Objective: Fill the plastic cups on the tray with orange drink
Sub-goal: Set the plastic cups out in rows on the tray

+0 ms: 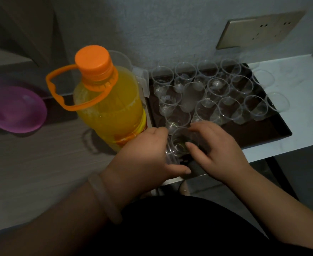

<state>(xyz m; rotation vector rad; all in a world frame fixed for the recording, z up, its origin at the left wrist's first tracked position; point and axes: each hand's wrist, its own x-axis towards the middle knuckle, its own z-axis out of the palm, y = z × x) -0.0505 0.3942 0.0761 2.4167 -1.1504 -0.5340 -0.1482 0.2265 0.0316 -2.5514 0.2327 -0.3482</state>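
A purple dish lies at the far left on the wood counter. Right of it stands the bottle, upright and nearly full of orange drink. Its orange cap is on, and an orange carry loop hangs from its neck.

Just beside the bottle's base, the left hand, with a pale bangle on its wrist, has its fingers curled round clear plastic at the tray's near left corner. This looks like the lower part of a cup, or a stack of them; I cannot tell which. The right hand meets it from the other side. Its thumb is on the near rim of the cup and its fingers are hooked over the far rim, so both hands hold the cup between them.

Behind the hands, the dark tray carries a crowd of clear cups. They stand upright in rough rows with rims touching, and none shows any orange. The tray's near right part is bare.

The tray sits on a white counter against a grey wall. Two more clear cups stand just off the tray's right edge. A beige socket plate is fixed to the wall above. The room is dim.
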